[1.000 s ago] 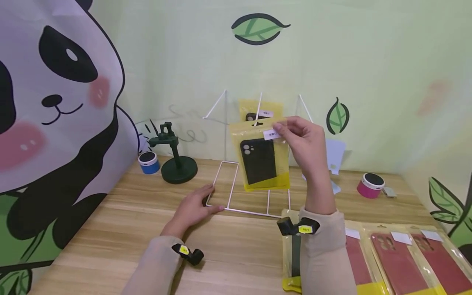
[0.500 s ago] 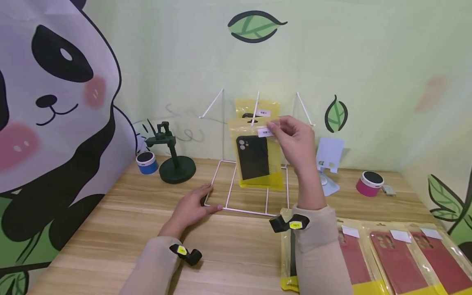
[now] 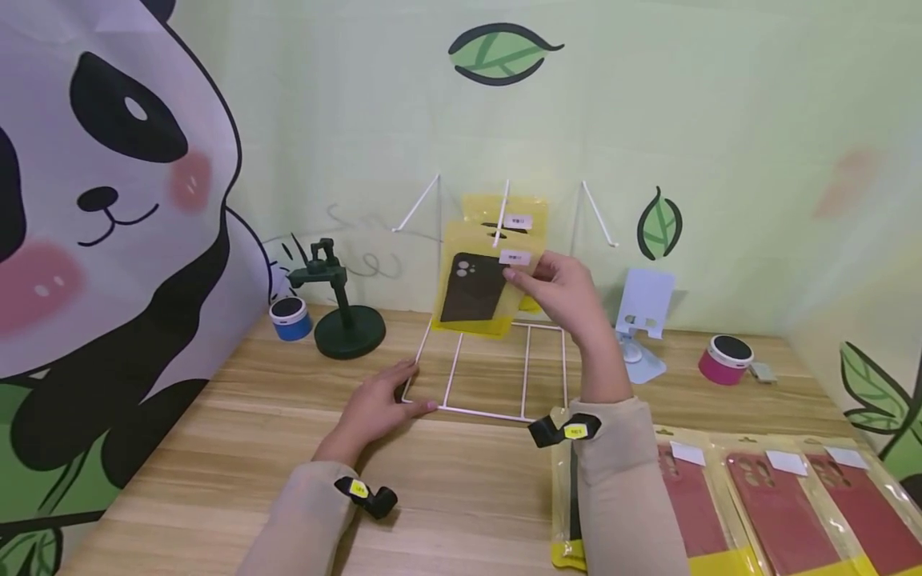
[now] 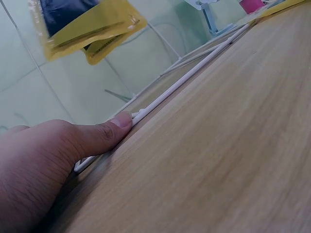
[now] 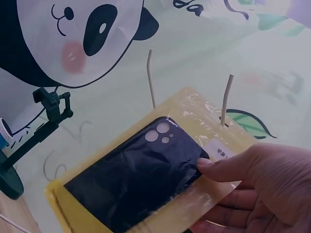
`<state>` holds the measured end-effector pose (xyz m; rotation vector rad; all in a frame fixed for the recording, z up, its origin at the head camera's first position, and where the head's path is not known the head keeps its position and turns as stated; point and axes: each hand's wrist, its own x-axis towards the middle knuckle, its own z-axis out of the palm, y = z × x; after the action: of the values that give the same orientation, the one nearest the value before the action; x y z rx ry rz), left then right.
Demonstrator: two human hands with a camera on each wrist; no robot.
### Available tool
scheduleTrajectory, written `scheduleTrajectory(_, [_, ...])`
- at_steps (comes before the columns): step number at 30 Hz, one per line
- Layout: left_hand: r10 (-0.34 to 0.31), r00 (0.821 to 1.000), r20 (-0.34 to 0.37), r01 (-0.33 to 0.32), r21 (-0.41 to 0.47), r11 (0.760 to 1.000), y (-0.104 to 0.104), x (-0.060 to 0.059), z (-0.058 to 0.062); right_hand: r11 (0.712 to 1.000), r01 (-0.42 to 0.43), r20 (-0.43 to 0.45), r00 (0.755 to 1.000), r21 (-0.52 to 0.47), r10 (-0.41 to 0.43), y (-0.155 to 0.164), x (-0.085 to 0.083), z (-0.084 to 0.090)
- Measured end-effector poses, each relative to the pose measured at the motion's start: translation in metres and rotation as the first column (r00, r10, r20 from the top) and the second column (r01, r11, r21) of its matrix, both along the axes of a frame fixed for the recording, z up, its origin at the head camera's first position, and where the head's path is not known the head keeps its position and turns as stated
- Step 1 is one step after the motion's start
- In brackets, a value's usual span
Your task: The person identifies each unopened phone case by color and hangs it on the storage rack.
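Observation:
My right hand pinches the right edge of a clear yellow bag holding a black phone case, thumb in front below its white label. The middle hook of a white wire rack passes through the bag's hang hole, as the right wrist view shows its hook tip standing out. The bag tilts, its bottom swung to the left. A second bagged phone case hangs farther back on that hook. My left hand grips the rack's front left corner, thumb on the front bar; its other fingers are partly hidden.
Bagged red phone cases lie at the front right, with a dark one partly under the right forearm. Behind stand a green stand, a blue speaker, a light phone stand and a pink speaker. Side hooks flank the bags.
My right hand has moved the bag back along the hook and left, and its bottom has swung up and leftward. The hand now grips lower on the bag's edge. My left hand stays put.

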<state>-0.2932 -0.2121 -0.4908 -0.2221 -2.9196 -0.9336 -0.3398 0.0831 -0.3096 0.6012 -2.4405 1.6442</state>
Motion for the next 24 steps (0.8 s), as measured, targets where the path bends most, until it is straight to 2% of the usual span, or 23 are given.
scheduleTrajectory(4, [0.006, 1.0, 0.009, -0.006, 0.001, 1.0, 0.001, 0.0, 0.0, 1.0, -0.026, 0.032, 0.999, -0.015, 0.027, 0.003, -0.001, -0.002])
scheduleTrajectory(10, [0.002, 1.0, 0.006, -0.002, -0.004, 1.0, 0.001, -0.001, -0.001, 0.997, -0.024, 0.062, 0.998, 0.072, 0.019, 0.005, -0.003, -0.004])
scheduleTrajectory(17, [-0.016, 1.0, -0.009, 0.016, -0.012, 1.0, 0.0, 0.0, 0.001, 0.997, 0.023, 0.002, 1.0, 0.069, -0.023, 0.005, -0.009, -0.009])
scheduleTrajectory(24, [-0.016, 1.0, -0.013, 0.016, -0.02, 1.0, -0.001, 0.001, 0.001, 0.988, 0.126, -0.069, 0.99, 0.084, -0.121, 0.004, -0.012, -0.012])
